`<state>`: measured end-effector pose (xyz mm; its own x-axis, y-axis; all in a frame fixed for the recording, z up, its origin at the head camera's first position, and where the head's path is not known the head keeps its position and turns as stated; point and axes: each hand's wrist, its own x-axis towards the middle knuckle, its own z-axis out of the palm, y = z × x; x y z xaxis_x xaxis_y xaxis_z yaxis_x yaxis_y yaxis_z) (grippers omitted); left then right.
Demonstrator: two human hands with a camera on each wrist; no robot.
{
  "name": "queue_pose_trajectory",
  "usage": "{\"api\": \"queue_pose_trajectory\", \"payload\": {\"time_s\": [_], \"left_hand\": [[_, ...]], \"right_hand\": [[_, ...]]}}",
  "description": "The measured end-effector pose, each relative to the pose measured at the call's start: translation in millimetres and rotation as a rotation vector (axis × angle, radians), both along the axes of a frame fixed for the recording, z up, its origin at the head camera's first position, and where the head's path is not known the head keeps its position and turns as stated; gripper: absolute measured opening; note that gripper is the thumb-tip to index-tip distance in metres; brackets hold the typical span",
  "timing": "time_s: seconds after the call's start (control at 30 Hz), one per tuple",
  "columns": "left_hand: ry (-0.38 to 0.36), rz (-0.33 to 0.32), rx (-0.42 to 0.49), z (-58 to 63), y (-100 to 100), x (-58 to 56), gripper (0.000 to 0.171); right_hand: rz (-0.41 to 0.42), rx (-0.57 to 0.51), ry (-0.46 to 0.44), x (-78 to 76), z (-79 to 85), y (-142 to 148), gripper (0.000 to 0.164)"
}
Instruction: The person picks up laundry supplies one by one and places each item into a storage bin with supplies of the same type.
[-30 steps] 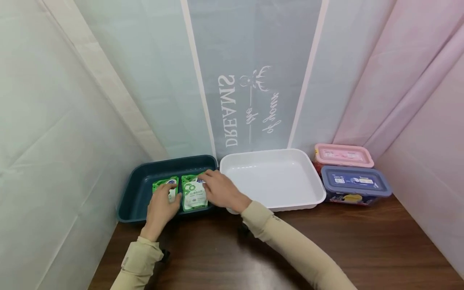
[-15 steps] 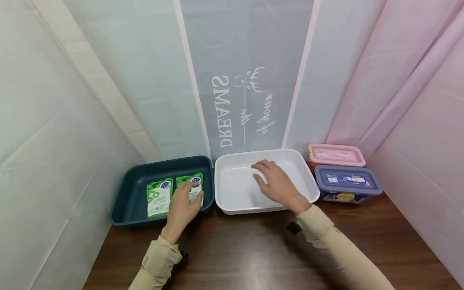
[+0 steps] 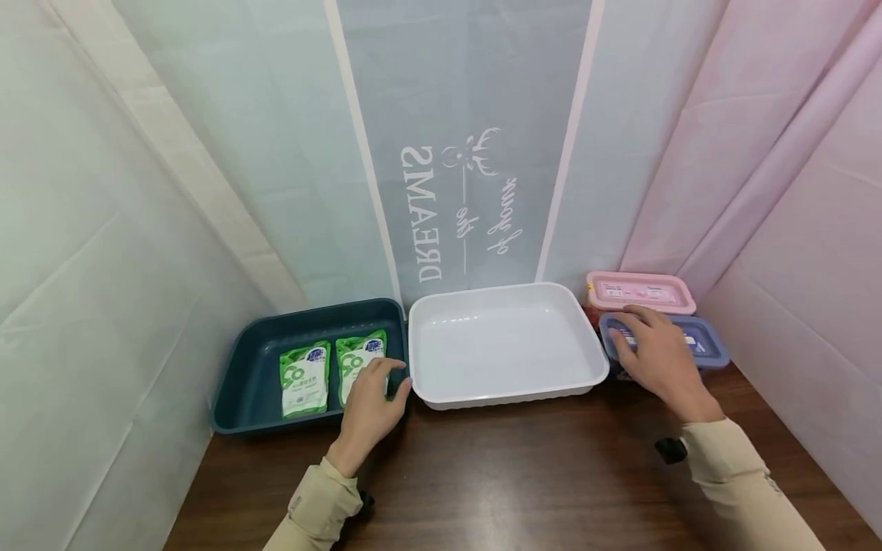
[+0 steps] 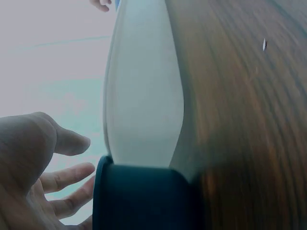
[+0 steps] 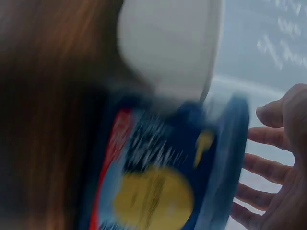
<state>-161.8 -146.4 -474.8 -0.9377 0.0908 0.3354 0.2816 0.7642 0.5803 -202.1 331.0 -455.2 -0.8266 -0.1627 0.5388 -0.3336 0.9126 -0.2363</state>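
Your right hand (image 3: 658, 360) spreads its fingers (image 5: 266, 167), gripping nothing, presumably to span the blue-lidded box (image 3: 708, 344) beneath, which stands on the table (image 3: 510, 474) beside the white tray (image 3: 506, 344), while your empty left hand (image 3: 372, 413) hovers relaxed by the dark tray (image 3: 251, 386).

Counter (image 3: 510, 467) dark brown, wood-grained, soft shine toward near side; one tiny pale speck (image 4: 264, 44) on it. Behind, hanging cloth: grey-blue middle panel (image 3: 468, 69) between two pale stripes (image 3: 356, 122), white print running sideways, "DREAMS" lettering (image 3: 419, 214), antlered deer head (image 3: 472, 156). Pale green panel (image 3: 234, 92) left, pink drape (image 3: 717, 130) right. Creased whitish sheet (image 3: 89, 306) along left side, pale pinkish sheet (image 3: 806, 268) along right.
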Motion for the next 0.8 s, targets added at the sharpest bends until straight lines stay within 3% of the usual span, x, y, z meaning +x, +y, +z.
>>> {"api": "queue_pose_trajectory", "payload": {"time_s": [0.2,0.43,0.67,0.8], "left_hand": [[0.012,-0.035,-0.023,-1.6,20.6,0.5,0.03],[0.138,-0.081,-0.075,6.0,54.5,-1.9,0.027],[0.102,-0.207,-0.05,15.2,93.4,-7.4,0.027],[0.115,-0.261,-0.094,11.8,119.8,-5.7,0.027]], "right_hand": [[-0.089,-0.001,-0.053,12.5,-10.1,34.1,0.044],[-0.14,-0.023,-0.135,21.6,-20.0,53.5,0.047],[-0.171,-0.061,-0.165,22.1,-26.0,55.2,0.049],[-0.186,-0.07,-0.165,21.7,-27.4,53.6,0.049]]}}
